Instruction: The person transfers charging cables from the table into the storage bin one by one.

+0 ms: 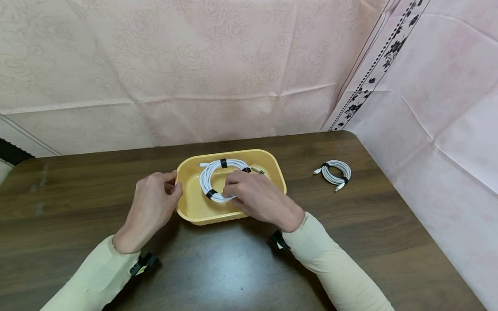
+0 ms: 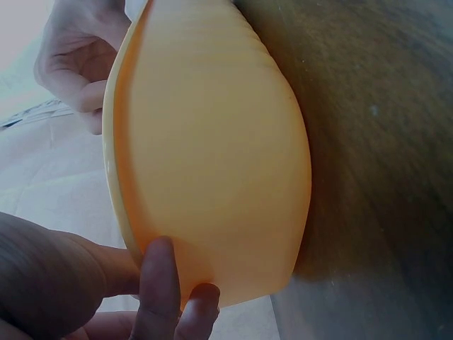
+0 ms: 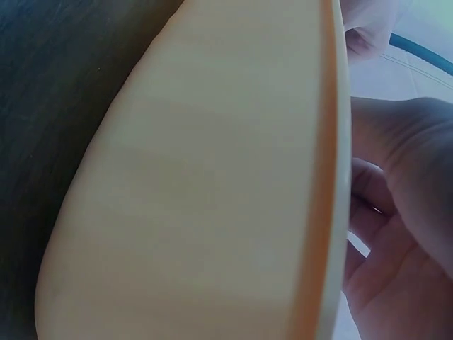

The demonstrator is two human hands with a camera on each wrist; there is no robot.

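A yellow plastic tray [image 1: 190, 211] sits on the table, and inside it lies a large coil of white cable [image 1: 205, 178] bound with black straps. My left hand [image 1: 153, 201] grips the tray's left end at the rim; in the left wrist view, fingertips [image 2: 159, 273] press the outer wall. Reaching over the near rim, my right hand [image 1: 258, 196] holds the coil on its right side with curled fingers. Its fingertips are partly hidden in the head view, and the tray wall [image 3: 191, 177] covers the cable in the right wrist view.
To the tray's right, a smaller coil of white cable [image 1: 336, 172] with black straps lies on the dark wooden table [image 1: 218, 268]. Pink patterned cloth [image 1: 233, 77] hangs behind the table's far edge, and more cloth [image 1: 447, 108] hangs along the right side.
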